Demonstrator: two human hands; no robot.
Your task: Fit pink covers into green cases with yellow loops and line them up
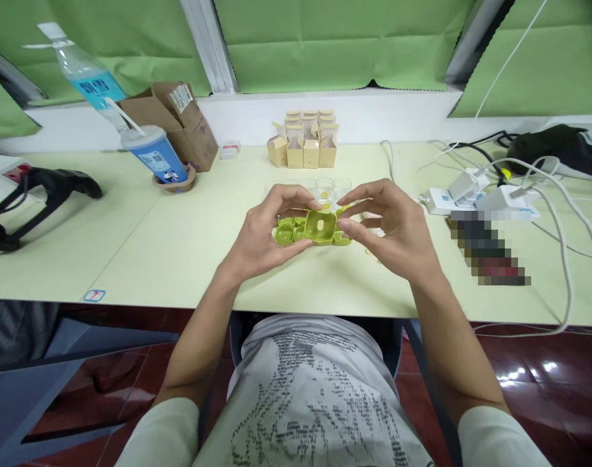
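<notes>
Above the table, a small green square cup (313, 235) is tilted so that its inside faces me, with a pale spot at the middle of its floor. My left hand (271, 230) grips it from the left, thumb low and fingers behind. From the right side, my right hand (391, 227) has its thumb at the cup's edge and its fingers curved above. Behind and below lie several more green cups (285, 235) in a group, partly covered by my hands. Clear plastic cups (326, 185) with small yellow pieces stand just beyond.
Several small open cardboard boxes (311, 144) stand by the wall. At left are a drink cup (157, 159), a tilted bottle (89, 74), a brown carton (191, 123) and a black stand (37, 201). Power strips (476, 198) with cables and a pixelated dark object (488, 250) lie at right.
</notes>
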